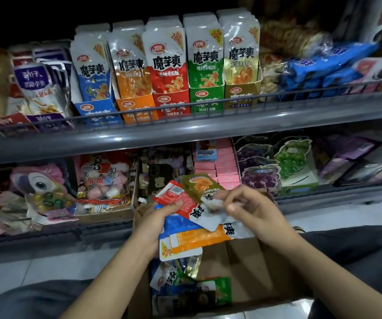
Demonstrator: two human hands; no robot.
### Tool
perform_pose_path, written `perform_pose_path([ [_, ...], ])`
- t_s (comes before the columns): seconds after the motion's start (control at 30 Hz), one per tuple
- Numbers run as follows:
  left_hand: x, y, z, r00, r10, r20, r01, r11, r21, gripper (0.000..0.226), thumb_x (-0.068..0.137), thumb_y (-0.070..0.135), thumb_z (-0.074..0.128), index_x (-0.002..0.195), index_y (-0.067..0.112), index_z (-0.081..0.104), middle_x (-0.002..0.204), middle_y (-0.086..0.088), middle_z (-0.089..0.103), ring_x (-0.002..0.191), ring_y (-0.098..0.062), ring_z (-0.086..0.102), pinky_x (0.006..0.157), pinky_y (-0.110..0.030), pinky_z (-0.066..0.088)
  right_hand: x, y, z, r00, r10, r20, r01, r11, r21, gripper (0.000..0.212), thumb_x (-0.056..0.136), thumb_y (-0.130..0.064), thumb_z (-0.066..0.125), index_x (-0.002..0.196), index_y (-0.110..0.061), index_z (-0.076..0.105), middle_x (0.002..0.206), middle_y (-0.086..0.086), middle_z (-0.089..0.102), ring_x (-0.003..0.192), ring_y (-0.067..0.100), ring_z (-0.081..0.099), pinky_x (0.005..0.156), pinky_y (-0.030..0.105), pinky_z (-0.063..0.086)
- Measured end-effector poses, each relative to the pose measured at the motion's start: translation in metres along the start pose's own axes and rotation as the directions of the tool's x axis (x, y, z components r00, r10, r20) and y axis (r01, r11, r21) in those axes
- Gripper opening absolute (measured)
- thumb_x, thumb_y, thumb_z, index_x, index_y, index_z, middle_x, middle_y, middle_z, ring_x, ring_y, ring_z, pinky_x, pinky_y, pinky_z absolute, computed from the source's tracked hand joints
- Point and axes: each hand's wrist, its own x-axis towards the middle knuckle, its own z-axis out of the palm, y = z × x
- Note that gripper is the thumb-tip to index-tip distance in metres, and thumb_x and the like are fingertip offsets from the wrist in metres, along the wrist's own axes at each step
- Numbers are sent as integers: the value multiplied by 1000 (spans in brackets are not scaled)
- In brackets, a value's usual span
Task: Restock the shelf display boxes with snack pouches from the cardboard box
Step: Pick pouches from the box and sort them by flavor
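My left hand (160, 217) grips a fanned bunch of snack pouches: a red pouch (176, 199) on top, blue and orange pouches (199, 240) beneath. My right hand (252, 210) pinches the white end of a yellow-green pouch (202, 184) in that bunch. Both hands are above the open cardboard box (249, 272), which holds more pouches (185, 286) at its left side. On the upper shelf stand several display boxes filled with upright pouches: blue (98, 111), orange (137, 107), red (171, 102), green (206, 97) and yellow (240, 94).
A grey shelf rail (185, 132) with a wire guard runs in front of the display boxes. The lower shelf holds candy bags (102, 180), pink boxes (226, 166), grape-shaped packs (259, 166) and a phone (160, 178). My knees flank the box on the tiled floor.
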Motion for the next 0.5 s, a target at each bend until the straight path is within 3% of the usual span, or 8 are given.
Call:
perform_pose_path([
  [0.1, -4, 1, -2, 999, 49, 10, -49, 999, 0, 58, 67, 19, 71, 120, 2, 56, 91, -18, 72, 68, -29, 71, 63, -39, 59, -5, 2, 5, 996, -37, 83, 53, 981, -189, 30, 77, -57, 64, 85, -28, 65, 113, -15, 67, 119, 1, 54, 98, 19, 42],
  [0.2, -9, 2, -2, 998, 60, 31, -61, 998, 20, 63, 67, 32, 73, 120, 3, 57, 102, -21, 70, 82, -34, 70, 72, -43, 58, -3, 4, 8, 992, -55, 118, 90, 944, -318, 26, 76, -52, 65, 90, -31, 65, 117, -18, 63, 119, -5, 50, 98, 13, 38],
  [0.27, -13, 3, 1, 996, 71, 61, -74, 996, 43, 54, 67, 32, 73, 112, 5, 61, 101, -20, 71, 85, -35, 70, 77, -45, 56, -2, 4, 10, 987, -92, 134, 134, 928, -348, 30, 76, -54, 66, 92, -29, 66, 117, -17, 63, 118, -5, 50, 97, 12, 38],
  [0.37, -17, -3, 8, 991, 110, 78, -114, 992, 60, 22, 74, 7, 70, 95, 7, 65, 87, -15, 74, 73, -30, 71, 77, -44, 55, -1, 1, 16, 985, -87, 150, 135, 926, -352, 35, 73, -53, 68, 92, -24, 70, 113, -17, 64, 115, -6, 52, 94, 12, 41],
  [0.47, -18, -9, 14, 987, 160, 0, -160, 984, 78, 18, 78, -1, 70, 93, 8, 65, 82, -14, 74, 67, -27, 71, 70, -40, 57, 0, -1, 23, 1000, -18, -17, 12, 959, -285, 22, 72, -47, 74, 88, -33, 66, 103, -15, 67, 105, -1, 59, 89, 24, 50],
  [0.5, -18, -9, 15, 982, 189, -21, -187, 979, 83, 19, 78, -1, 70, 95, 8, 66, 82, -13, 74, 67, -25, 71, 65, -37, 57, 2, -1, 25, 995, -4, -95, -23, 959, -284, 26, 72, -40, 77, 93, -37, 61, 106, -16, 63, 104, 0, 59, 87, 24, 51],
])
